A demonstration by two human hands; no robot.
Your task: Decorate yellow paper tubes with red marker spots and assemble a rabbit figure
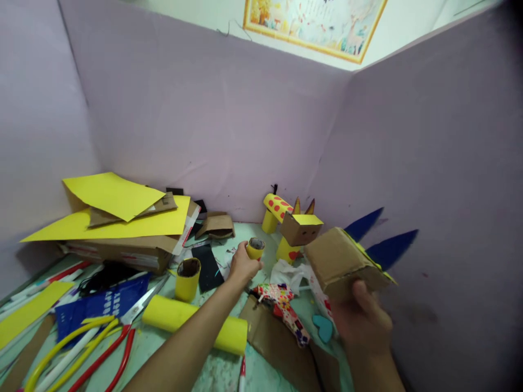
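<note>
My left hand (pixel 243 265) reaches forward over the table, its fingers closed around a short yellow tube (pixel 255 250) whose open end faces up. Raised at the right, my right hand (pixel 365 321) grips a brown cardboard box (pixel 339 256). Two pointed blue pieces (pixel 390 250) stick out from the box's yellow-covered side. Just behind stands a spotted yellow figure (pixel 301 230) with a cardboard box head and brown ears. A floral-patterned hot glue gun (pixel 281 305) lies between my hands on a cardboard sheet (pixel 273 337).
Another short yellow tube (pixel 187 286) stands left of my left hand, and a long yellow tube (pixel 163 316) lies under my forearm. Open red-handled scissors (pixel 126 326), yellow-handled scissors (pixel 77 348) and a stack of yellow sheets (pixel 110 196) are at left. Lilac panels (pixel 212 109) enclose the table.
</note>
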